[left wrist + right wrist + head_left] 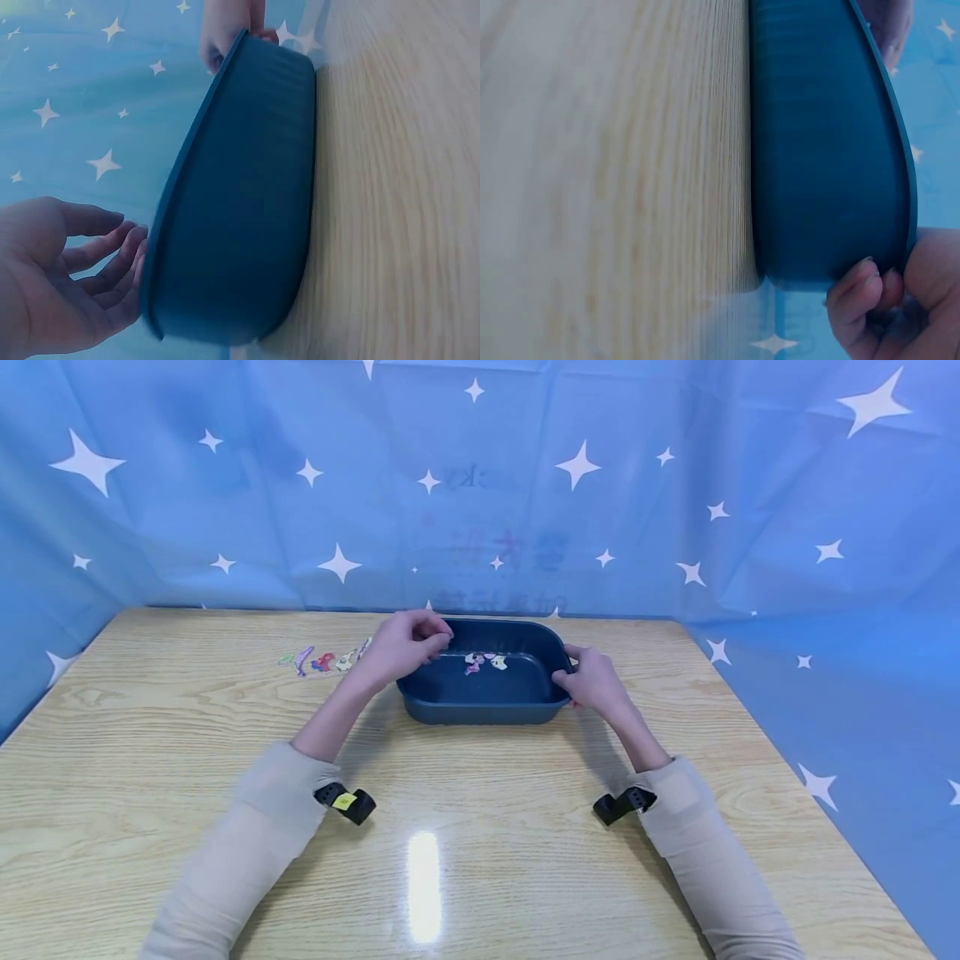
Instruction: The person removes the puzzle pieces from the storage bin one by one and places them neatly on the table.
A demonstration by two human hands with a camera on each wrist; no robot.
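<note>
A dark blue rectangular plastic basin [480, 713] stands on the table, its rim flared. Inside it, on the floor toward the back, lie a few small flat colourful pieces [474, 665], perhaps stickers or cutouts. My left hand [408, 645] hovers over the basin's left rim, fingers loosely bent; the left wrist view shows the thumb near the fingertips with nothing visible between them. With thumb inside and fingers outside, my right hand [592, 679] grips the right end of the rim. The right wrist view shows those fingertips [859, 285] pressed to the outer wall.
Left of the basin, a row of small flat coloured pieces [324, 662] lies on the wooden table [480, 793], partly hidden behind my left hand. A blue curtain [510, 510] with white stars hangs behind the table's back edge and along its right side.
</note>
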